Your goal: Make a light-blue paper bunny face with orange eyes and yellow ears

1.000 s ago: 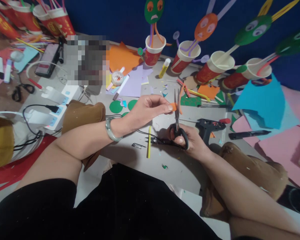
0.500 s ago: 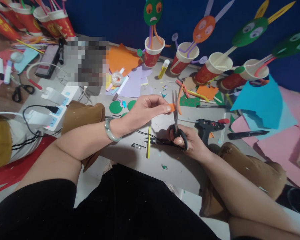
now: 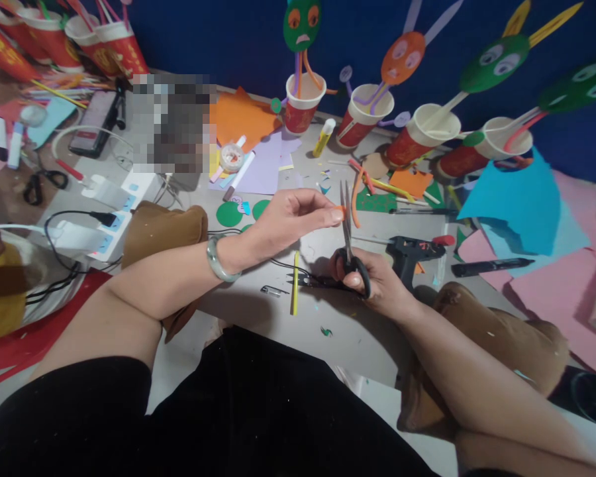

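Scissors [image 3: 347,242] had shifted slightly left since the earlier head frame, and less of the orange piece [image 3: 343,211] showed. Over the surface [image 3: 345,351], the left hand [image 3: 291,222], the nearer one, pinched that piece; the right hand [image 3: 385,285], apart from the left, gripped the scissors' handles. Their blades pointed toward the far edge, just right of the piece, contact unclear.

The grey table [image 3: 350,341] carries 1 glue gun [image 3: 411,249], paper scraps [image 3: 326,331].
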### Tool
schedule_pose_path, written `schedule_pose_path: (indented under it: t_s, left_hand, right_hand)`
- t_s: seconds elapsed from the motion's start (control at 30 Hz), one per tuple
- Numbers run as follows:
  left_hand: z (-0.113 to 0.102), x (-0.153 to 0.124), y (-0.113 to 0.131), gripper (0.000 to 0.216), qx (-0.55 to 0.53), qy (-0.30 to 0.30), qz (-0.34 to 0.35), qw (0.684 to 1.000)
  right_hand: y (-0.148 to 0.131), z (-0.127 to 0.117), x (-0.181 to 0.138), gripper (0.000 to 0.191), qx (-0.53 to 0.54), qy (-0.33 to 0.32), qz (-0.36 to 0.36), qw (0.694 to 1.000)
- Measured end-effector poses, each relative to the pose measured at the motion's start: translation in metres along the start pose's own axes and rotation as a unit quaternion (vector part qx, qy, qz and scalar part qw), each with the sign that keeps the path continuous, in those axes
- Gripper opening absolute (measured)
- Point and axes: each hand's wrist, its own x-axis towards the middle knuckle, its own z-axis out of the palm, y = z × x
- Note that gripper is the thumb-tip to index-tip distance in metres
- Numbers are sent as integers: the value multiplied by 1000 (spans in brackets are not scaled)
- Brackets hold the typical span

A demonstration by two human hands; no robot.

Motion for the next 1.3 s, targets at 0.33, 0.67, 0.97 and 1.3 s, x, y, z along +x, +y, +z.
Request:
schedule_pose_path:
  t_s: [0.33,0.67,0.97,1.3]
  left_hand:
    - [-1,1,-2,21,0,-17,20,1000]
    - [0,0,1,15,-19,-11,4,1000]
    - [0,0,3,14,-34,-6,8,999]
    - [-1,1,4,16,-39,-13,15,999]
  right_hand:
    - [-1,0,1,68,-8,-5,-9,1000]
    - [0,-1,0,68,-14,-6,-11,1000]
    - [0,-1,-1,68,-23,-5,-13,1000]
    - [-1,-2,-1,70,-21,-1,4,1000]
